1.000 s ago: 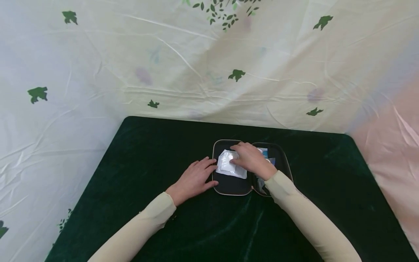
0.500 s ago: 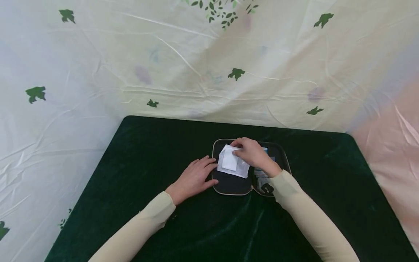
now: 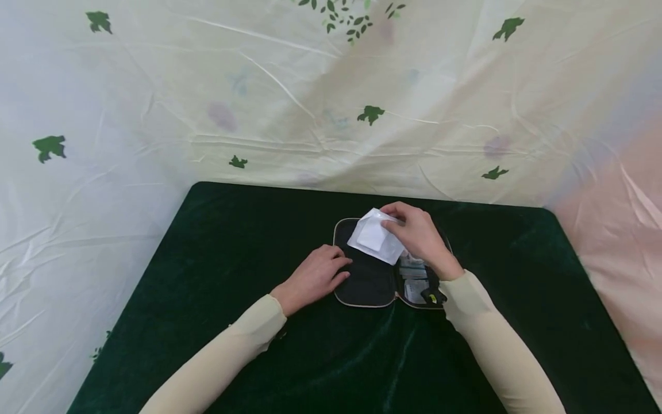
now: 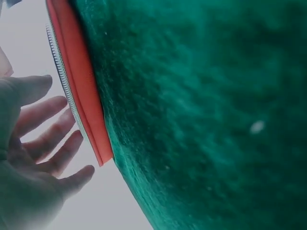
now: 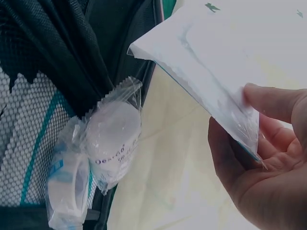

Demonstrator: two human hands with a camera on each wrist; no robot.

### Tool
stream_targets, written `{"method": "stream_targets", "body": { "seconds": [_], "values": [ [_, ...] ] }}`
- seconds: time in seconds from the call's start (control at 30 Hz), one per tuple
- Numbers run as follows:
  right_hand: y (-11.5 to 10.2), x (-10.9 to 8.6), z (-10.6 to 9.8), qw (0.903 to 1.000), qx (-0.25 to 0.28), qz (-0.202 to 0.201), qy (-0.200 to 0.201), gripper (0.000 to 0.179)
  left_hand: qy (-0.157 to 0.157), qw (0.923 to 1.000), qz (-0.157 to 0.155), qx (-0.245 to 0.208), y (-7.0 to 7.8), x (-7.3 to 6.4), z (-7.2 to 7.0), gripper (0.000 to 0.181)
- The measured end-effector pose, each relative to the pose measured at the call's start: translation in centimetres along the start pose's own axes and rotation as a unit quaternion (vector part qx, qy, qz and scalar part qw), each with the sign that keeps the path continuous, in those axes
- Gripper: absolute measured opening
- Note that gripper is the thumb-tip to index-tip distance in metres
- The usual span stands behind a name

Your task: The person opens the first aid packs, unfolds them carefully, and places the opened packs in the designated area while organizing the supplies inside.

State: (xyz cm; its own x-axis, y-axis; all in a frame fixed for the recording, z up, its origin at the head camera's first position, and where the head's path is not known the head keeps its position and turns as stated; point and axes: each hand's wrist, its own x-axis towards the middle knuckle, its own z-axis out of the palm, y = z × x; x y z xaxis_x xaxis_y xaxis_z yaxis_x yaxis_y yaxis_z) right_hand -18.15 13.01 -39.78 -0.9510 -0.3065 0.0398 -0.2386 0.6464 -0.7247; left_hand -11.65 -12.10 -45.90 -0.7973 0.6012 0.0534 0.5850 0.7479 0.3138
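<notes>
My right hand (image 3: 418, 234) pinches a white gauze pad packet (image 3: 373, 237) between thumb and fingers. It holds the packet tilted over the zip case (image 3: 367, 283), which lies unfolded with its black inside up. Close up in the right wrist view, the packet (image 5: 201, 62) is a flat pouch with a thin blue edge. My left hand (image 3: 313, 275) is at the case's left rim, fingers loosely bent, gripping nothing. In the left wrist view its spread fingers (image 4: 57, 155) reach toward the zipper along the case's red outer side (image 4: 84, 86).
Several small packages (image 3: 414, 270) fill the case's right half. Among them are a wrapped bandage roll (image 5: 115, 136) and a bagged tape roll (image 5: 68, 184) beside a mesh pocket (image 5: 29, 134). Dark green velvet (image 3: 248, 241) covers the table; a patterned white curtain (image 3: 289, 138) hangs behind.
The gauze pad packet lay in the case's left half; my right hand has gripped it by its edge and raised it up and to the right. The left hand has shifted slightly right, its fingers bending more.
</notes>
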Motion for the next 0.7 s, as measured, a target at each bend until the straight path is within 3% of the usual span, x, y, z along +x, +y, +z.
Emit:
{"method": "stream_targets", "body": {
  "seconds": [0.2, 0.33, 0.7],
  "values": [
    [0.1, -0.3, -0.1, 0.9999, 0.004, -0.004, 0.008, 0.026, -0.034, 0.9952, 0.02, 0.089, 0.4, 0.4, 0.2, 0.032],
    [0.1, -0.2, 0.1, 0.9999, 0.006, -0.007, 0.013, 0.026, -0.046, 0.991, 0.027, 0.123, 0.7, 0.6, 0.3, 0.027],
    [0.5, 0.3, 1.0, 0.9993, 0.029, -0.022, -0.003, 0.025, 0.0, 0.9981, 0.011, 0.06, 0.4, 0.6, 0.7, 0.004]
  ]
}}
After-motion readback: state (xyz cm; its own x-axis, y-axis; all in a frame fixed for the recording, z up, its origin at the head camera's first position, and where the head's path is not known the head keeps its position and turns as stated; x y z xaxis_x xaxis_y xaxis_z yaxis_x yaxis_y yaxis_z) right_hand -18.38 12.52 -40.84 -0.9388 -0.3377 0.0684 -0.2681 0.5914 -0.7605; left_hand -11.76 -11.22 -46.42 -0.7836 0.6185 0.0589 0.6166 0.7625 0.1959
